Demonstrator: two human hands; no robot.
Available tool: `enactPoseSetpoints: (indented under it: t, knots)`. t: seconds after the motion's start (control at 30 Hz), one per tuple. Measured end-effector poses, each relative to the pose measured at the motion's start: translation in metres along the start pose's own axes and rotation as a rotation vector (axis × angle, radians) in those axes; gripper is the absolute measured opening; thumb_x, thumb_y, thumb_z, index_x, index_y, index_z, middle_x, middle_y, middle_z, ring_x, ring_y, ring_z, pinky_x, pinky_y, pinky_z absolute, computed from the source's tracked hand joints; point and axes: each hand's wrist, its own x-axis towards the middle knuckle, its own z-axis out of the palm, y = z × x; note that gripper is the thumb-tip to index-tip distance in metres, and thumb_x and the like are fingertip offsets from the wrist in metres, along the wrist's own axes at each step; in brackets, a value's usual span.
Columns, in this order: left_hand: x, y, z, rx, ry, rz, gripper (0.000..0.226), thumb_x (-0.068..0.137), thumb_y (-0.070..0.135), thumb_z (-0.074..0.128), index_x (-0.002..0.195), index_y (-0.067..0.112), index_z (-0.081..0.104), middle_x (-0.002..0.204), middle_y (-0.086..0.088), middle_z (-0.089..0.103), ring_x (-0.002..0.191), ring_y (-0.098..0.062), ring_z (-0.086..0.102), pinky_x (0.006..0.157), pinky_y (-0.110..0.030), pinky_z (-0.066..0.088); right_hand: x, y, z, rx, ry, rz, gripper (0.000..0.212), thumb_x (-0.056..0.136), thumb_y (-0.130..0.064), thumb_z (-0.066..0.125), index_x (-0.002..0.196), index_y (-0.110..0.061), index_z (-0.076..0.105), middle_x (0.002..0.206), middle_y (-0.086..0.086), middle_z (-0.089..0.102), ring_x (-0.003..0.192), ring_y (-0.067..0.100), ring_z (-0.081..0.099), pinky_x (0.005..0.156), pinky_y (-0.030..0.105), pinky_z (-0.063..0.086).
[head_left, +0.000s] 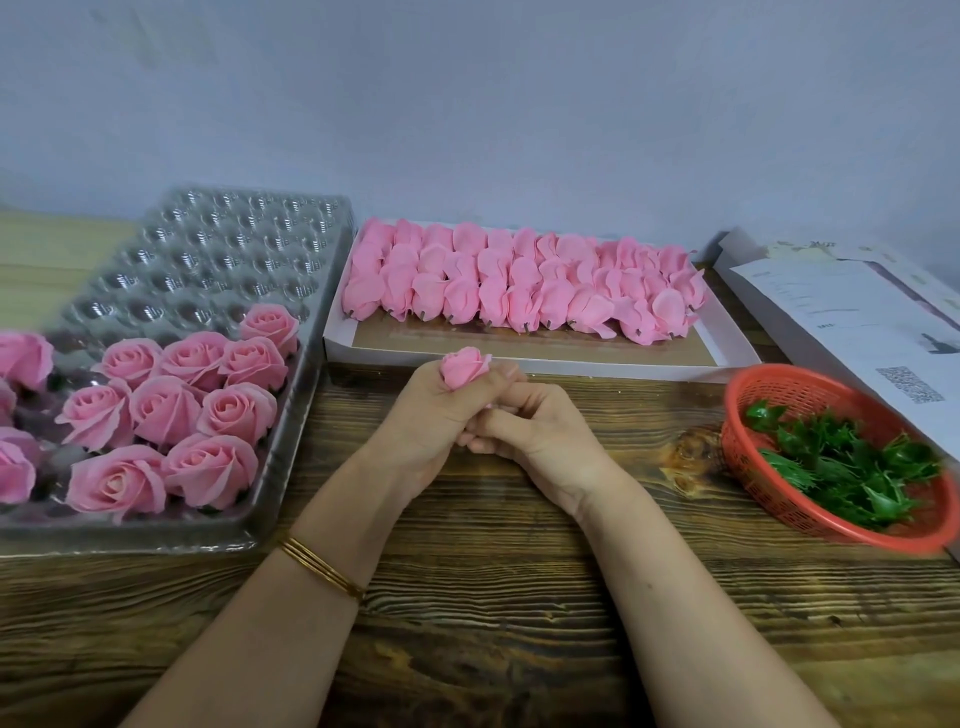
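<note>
My left hand (431, 410) grips a pink rose bud (464, 366) upright in its fist, with only the top of the bud showing above the fingers. My right hand (540, 431) is curled against the left hand's fingers at the base of the bud; what it pinches there is hidden. Both hands hover over the middle of the wooden table (493, 597). A gold bangle circles my left wrist.
A clear plastic cell tray (234, 244) at the left holds several finished pink roses (166, 405). A white cardboard box (727, 343) behind holds rows of unopened pink buds (519, 280). An orange basket (769, 379) of green leaf calyxes (841, 467) sits right, beside printed paper sheets (852, 312).
</note>
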Motion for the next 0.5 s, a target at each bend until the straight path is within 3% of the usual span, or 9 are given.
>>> enactPoseSetpoints:
  t: [0.1,0.2,0.3,0.37,0.5]
  knots:
    - [0.001,-0.003,-0.001,0.019,0.019,0.059,0.037,0.085,0.025,0.070,0.103,-0.008,0.067,0.083,-0.010,0.067,0.077,-0.017,0.065,0.065,-0.026,0.055,-0.001,-0.002,-0.002,0.047,-0.029,0.025,0.027,0.082,0.016,0.060,0.088,-0.007,0.073,0.079,0.010,0.068,0.079,0.018,0.067,0.077,0.025,0.057]
    - [0.001,-0.006,-0.001,0.136,0.111,0.146,0.017,0.092,0.013,0.068,0.096,-0.003,0.070,0.077,0.000,0.072,0.073,-0.006,0.067,0.063,-0.016,0.053,0.001,-0.007,-0.006,0.124,-0.011,0.080,0.035,0.071,-0.007,0.058,0.102,-0.008,0.072,0.090,0.012,0.068,0.085,0.020,0.067,0.073,0.026,0.057]
    - [0.002,-0.009,0.000,0.303,0.209,0.208,0.007,0.087,0.017,0.075,0.091,0.015,0.070,0.094,-0.004,0.071,0.084,-0.008,0.066,0.071,-0.017,0.051,0.005,-0.008,-0.006,0.220,0.143,0.082,0.030,0.070,-0.025,0.061,0.093,-0.012,0.075,0.083,0.007,0.069,0.073,0.015,0.064,0.067,0.025,0.057]
    - [0.003,-0.011,0.002,0.424,0.248,0.254,0.020,0.084,0.022,0.079,0.078,0.033,0.063,0.098,-0.007,0.066,0.086,-0.010,0.063,0.074,-0.022,0.048,0.006,-0.007,-0.004,0.214,0.215,0.076,0.035,0.069,-0.032,0.066,0.097,-0.010,0.073,0.084,0.005,0.069,0.071,0.012,0.063,0.066,0.024,0.055]
    - [0.002,-0.012,0.003,0.511,0.164,0.280,0.012,0.087,0.020,0.075,0.081,0.030,0.070,0.085,0.001,0.072,0.083,-0.014,0.067,0.074,-0.030,0.053,0.006,-0.006,-0.002,0.202,0.234,0.053,0.029,0.068,-0.032,0.073,0.090,-0.014,0.070,0.086,0.003,0.073,0.080,0.012,0.069,0.066,0.023,0.054]
